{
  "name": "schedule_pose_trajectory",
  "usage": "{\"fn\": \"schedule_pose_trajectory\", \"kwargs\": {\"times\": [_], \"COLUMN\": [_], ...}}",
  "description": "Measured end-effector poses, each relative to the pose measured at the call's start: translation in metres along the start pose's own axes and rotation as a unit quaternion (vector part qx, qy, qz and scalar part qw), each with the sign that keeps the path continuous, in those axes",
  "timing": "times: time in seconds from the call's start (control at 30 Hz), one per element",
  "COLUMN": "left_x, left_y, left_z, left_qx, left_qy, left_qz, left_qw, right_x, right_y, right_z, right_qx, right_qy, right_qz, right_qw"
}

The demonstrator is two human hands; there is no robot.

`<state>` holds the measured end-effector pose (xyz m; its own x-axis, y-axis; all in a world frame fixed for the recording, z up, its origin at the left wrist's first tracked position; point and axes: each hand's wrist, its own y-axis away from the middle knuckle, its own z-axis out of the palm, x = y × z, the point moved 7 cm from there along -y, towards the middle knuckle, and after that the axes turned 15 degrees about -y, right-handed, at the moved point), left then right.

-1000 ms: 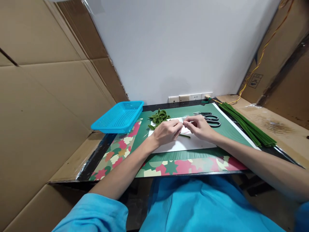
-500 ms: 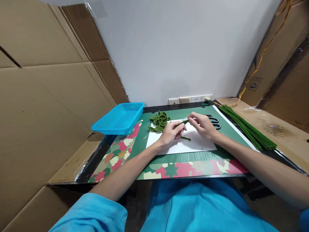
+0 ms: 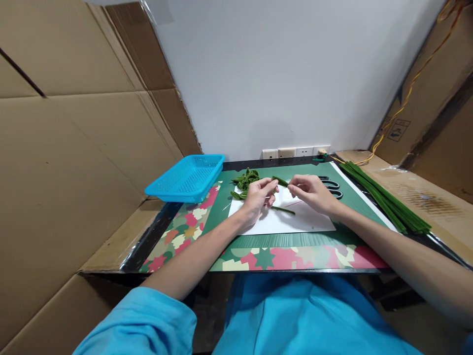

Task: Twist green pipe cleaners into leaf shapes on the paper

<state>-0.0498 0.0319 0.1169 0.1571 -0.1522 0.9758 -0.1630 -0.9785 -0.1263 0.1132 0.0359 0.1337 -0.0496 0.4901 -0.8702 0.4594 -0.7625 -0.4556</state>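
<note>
Near paper's [image 3: 299, 223] far edge, right grip [image 3: 310, 191] pinches stem [image 3: 279, 181].

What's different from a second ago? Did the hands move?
Yes: the left hand moved left and the right hand right, opening a gap. A short green pipe cleaner now shows between them, reaching the right hand; I can't tell if the left touches it. The blue basket, scissors and green bundle stayed put.

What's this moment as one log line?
left hand: curled, grip unclear; right hand: pinching green strip; second strip: on white paper; blue basket: at left
</note>
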Motion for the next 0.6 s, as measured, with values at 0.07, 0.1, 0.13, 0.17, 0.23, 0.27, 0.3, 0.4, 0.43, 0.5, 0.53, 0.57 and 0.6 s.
{"fn": "schedule_pose_trajectory", "kwargs": {"times": [0.07,0.1,0.13,0.17,0.23,0.27,0.3,0.4,0.43,0.5,0.53,0.57,0.6], "left_x": [-0.001,-0.001,-0.001,-0.001,0.001,0.002,0.002,0.003,0.003,0.002,0.002,0.001,0.001], "left_y": [-0.002,-0.003,-0.003,-0.002,-0.001,0.000,0.001,0.002,0.002,0.002,0.002,0.002,0.001], "left_z": [-0.003,-0.004,-0.004,-0.003,0.000,0.001,0.002,0.005,0.006,0.008,0.009,0.010,0.010], "left_qx": [0.013,0.014,0.013,0.010,0.002,-0.001,-0.005,-0.017,-0.023,-0.037,-0.045,-0.052,-0.058], "left_qy": [-0.010,-0.016,-0.022,-0.028,-0.039,-0.042,-0.045,-0.050,-0.051,-0.049,-0.047,-0.043,-0.039], "left_qz": [0.010,0.015,0.019,0.023,0.030,0.033,0.036,0.040,0.040,0.038,0.036,0.034,0.032], "left_qw": [1.000,1.000,0.999,0.999,0.999,0.999,0.998,0.998,0.998,0.997,0.997,0.997,0.997], "right_x": [0.003,0.004,0.005,0.006,0.007,0.007,0.007,0.006,0.005,0.004,0.004,0.003,0.003], "right_y": [0.000,0.001,0.001,0.001,0.002,0.002,0.002,0.001,0.001,0.000,0.000,0.000,0.000], "right_z": [0.004,0.006,0.006,0.006,0.005,0.005,0.004,0.003,0.002,0.003,0.003,0.003,0.003], "right_qx": [-0.029,-0.037,-0.040,-0.039,-0.033,-0.030,-0.028,-0.025,-0.024,-0.020,-0.018,-0.016,-0.014], "right_qy": [-0.009,-0.013,-0.016,-0.019,-0.024,-0.027,-0.029,-0.033,-0.033,-0.033,-0.035,-0.037,-0.040], "right_qz": [0.020,0.027,0.031,0.034,0.035,0.035,0.035,0.039,0.040,0.041,0.042,0.042,0.041], "right_qw": [0.999,0.999,0.999,0.998,0.999,0.999,0.999,0.998,0.998,0.998,0.998,0.998,0.998]}}
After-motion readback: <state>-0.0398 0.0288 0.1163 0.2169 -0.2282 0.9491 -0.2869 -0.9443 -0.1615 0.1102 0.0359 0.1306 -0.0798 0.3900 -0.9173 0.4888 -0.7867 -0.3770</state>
